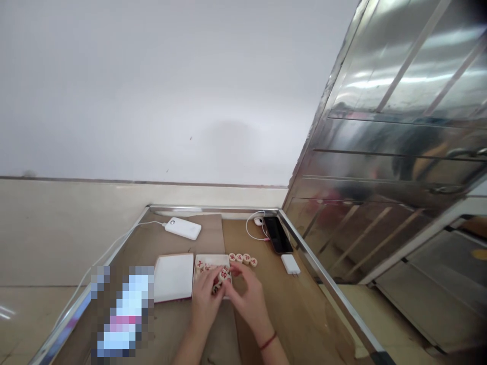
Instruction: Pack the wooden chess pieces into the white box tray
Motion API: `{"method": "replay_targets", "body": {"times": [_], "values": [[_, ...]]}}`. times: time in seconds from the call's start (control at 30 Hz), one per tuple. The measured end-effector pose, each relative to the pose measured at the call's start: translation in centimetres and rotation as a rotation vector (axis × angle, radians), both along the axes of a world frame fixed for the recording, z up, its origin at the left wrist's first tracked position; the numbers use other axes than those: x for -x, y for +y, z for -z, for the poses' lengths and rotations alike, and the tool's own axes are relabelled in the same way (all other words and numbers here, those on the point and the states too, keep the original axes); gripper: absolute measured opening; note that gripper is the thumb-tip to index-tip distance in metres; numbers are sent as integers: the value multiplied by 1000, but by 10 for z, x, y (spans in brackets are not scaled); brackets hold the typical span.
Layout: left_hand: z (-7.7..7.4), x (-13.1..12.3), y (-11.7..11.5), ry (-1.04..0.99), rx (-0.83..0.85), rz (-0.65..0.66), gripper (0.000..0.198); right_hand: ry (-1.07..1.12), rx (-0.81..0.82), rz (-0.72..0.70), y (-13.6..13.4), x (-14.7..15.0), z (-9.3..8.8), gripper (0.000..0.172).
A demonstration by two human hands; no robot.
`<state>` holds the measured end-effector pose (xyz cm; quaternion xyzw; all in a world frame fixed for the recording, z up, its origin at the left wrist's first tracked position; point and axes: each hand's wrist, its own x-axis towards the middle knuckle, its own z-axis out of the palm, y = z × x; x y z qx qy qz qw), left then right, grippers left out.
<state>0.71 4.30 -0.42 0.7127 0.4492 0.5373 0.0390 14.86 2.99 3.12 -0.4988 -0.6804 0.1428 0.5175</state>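
Note:
Over a white open box [212,258], a round cream xiangqi piece [223,274] with a red character sits between my two hands. My left hand [206,290] is closed around the piece's left side, thumb below it. From the right, my right hand [248,290], with a red cord on its wrist, has its thumb and fingers closed about the same piece. More xiangqi pieces [200,264] with red marks lie in the box, partly covered by my left hand. Just right of the box stands a short row of xiangqi pieces [239,258].
A white box lid [174,276] lies left of the box. Behind are a white power bank [183,228] with a cable, a black phone [278,235] and a white charger [290,264]. A pixelated bright patch [125,314] covers the table's left. Metal edging [335,299] borders the table.

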Motion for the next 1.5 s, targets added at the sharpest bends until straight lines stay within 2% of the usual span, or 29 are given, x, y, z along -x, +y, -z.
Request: {"method": "replay_targets", "body": {"times": [0.1,0.2,0.27,0.33,0.4,0.47,0.57,0.7,0.83,1.17,1.5], "values": [[6,1,1,13,-32,19,27,-16,40,-54,-9,19,-10,21],[5,-1,0,16,-6,-1,27,29,49,-10,1,12,-2,19],[2,-4,-1,6,22,-9,28,73,20,150,15,-7,12,24],[0,-8,-3,-20,45,0,24,97,3,416,30,-31,30,31],[-2,-10,-4,-47,58,18,20,67,59,544,42,-52,47,34],[-1,-11,-4,-55,66,35,19,22,111,564,49,-65,59,35],[0,-10,-4,-43,59,44,17,-49,131,538,50,-67,65,35],[-1,-8,-5,-14,64,38,17,-136,172,496,48,-59,60,35],[-3,-9,-6,-19,60,27,16,-214,229,478,45,-58,56,29],[-8,-10,-6,-39,62,22,15,-253,271,490,41,-56,49,25],[-9,-10,-7,-50,113,18,20,-248,246,528,45,-58,57,24]]}}
